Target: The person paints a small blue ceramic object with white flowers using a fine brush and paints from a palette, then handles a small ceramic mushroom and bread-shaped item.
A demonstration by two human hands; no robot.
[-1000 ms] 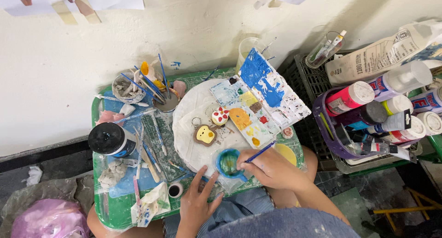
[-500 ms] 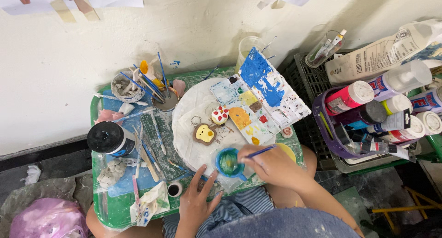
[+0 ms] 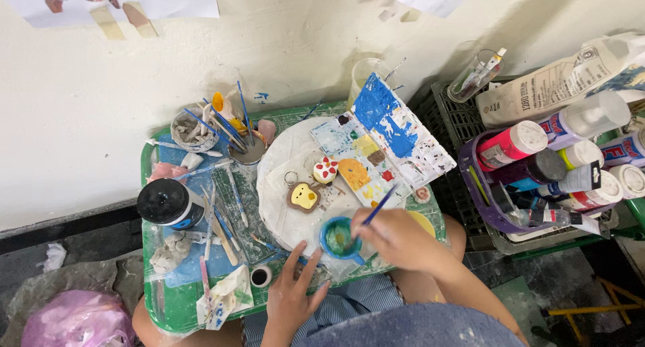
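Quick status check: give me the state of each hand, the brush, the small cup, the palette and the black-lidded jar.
right hand: gripping the brush, over the cup
brush: tilted, tip dipped in the cup
small blue cup: upright, open, greenish liquid inside
left hand: flat, fingers spread, beside the cup, holding nothing
palette: open, smeared with blue, yellow and orange paint
black-lidded jar: closed
two painted charms: lying on the white board

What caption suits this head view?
Right hand dips a blue brush into a small blue cup; left hand rests alongside.
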